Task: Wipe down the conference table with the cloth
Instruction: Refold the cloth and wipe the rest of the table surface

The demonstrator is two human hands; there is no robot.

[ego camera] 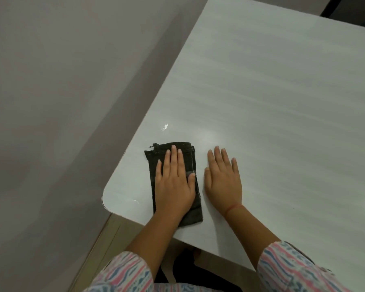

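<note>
Left hand (pixel 174 182) lies flat, fingers spread, pressing on a folded dark cloth (pixel 190 211) near the rounded near corner of the white worktop (pixel 282 102). Just right of the cloth, the right hand (pixel 223 180) rests palm-down and empty on the bare surface. Beyond the cloth, small wet patches (pixel 164 126) glisten. Soft, light and limp, the cloth should slide easily under a flat palm; no pinch needed.

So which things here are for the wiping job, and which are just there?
For the job:
- black cloth, folded, flat under the left hand
- white table
- right hand, flat on the table beside the cloth

Just there:
- wet-looking shiny spot beyond the cloth
- red thread on the right wrist
- dark chair at the far side
</note>
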